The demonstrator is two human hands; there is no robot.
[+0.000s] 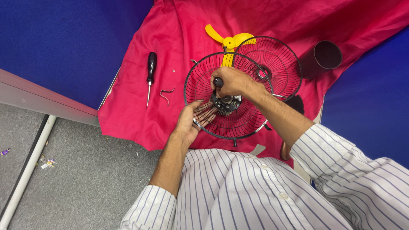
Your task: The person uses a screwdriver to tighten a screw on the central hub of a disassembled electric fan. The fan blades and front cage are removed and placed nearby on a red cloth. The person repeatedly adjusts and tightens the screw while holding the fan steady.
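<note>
Gripping a black-handled screwdriver [218,82], right hand [232,83] drives it at motor hub [228,102] | left hand [189,121] fingers spread, steadying rear fan guard [200,81] on red cloth [132,110] | front guard [277,59], yellow blade [228,41], spare screwdriver [151,70] nearby

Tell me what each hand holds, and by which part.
The right hand grips a screwdriver by its black handle. The left hand steadies the black wire fan guard, its fingers on the wires near its lower-left rim.

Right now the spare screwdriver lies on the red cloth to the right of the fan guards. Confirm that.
Not quite. The head view shows the spare screwdriver on the red cloth to the left of the fan guards, not the right.
</note>
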